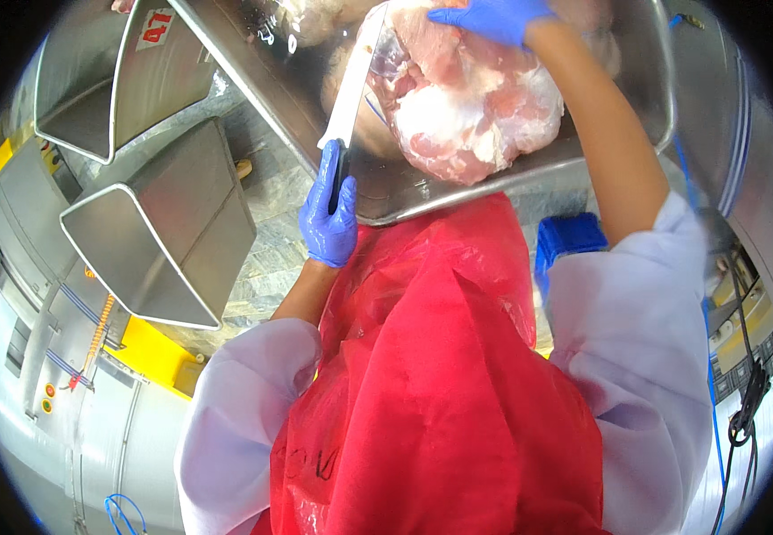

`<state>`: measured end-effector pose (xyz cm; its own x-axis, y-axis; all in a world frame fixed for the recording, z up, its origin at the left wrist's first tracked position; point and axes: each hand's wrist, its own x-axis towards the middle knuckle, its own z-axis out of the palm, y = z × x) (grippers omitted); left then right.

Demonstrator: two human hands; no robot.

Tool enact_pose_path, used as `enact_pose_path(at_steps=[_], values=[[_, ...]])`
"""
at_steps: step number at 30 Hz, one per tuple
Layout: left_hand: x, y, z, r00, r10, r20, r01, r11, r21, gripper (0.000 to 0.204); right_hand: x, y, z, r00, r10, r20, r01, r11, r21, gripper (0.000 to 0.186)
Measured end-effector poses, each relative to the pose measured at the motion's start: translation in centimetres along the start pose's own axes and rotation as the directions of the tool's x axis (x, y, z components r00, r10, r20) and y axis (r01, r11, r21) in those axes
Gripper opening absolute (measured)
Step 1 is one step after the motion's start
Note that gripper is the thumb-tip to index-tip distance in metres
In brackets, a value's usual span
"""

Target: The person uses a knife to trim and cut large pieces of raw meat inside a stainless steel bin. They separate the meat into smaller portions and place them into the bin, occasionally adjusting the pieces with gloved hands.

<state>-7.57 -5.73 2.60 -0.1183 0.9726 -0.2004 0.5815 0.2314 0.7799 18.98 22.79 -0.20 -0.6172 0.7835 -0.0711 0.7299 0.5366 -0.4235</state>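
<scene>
My left hand, in a blue glove, is closed round the black handle of a knife. The long pale blade points up and away, along the left side of a large piece of raw pink meat with white fat. On the far part of that meat lies my right hand, also gloved in blue, a digit stretched out to the left; the upper edge of the picture cuts off part of it. Beneath the meat is a metal tray with a raised rim. More pale meat lies in its far left part.
Left of the tray stand two metal bins, tilted in view. A blue container is below the tray's right side. Yellow parts and steel machinery fill the left; black cables hang at the right. My red apron meets the tray's near edge.
</scene>
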Motion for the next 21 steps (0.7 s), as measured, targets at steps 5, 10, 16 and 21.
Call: enact_pose_path(at_steps=[5,10,16,21], values=[[0.4,0.0,-0.5,0.999,-0.049,-0.008,0.049,0.997,-0.065,0.052,2.3,1.0,0.9,0.995,0.047,0.088,-0.054,0.996,0.076,0.034],[1.3,-0.7,-0.9,0.998,-0.046,-0.033,0.042,0.993,-0.114,0.052,2.7,-0.2,0.4,0.995,0.086,0.055,-0.083,0.994,-0.065,0.029],[2.7,0.0,-2.7,1.0,-0.007,0.014,0.008,0.999,-0.043,0.05,3.6,2.6,2.4,0.983,0.178,-0.042,-0.168,0.97,0.175,0.027],[5.5,2.5,-5.8,0.946,-0.112,0.304,0.121,0.993,-0.011,0.05,3.9,3.8,1.0,0.955,0.297,-0.003,-0.276,0.892,0.358,0.023]])
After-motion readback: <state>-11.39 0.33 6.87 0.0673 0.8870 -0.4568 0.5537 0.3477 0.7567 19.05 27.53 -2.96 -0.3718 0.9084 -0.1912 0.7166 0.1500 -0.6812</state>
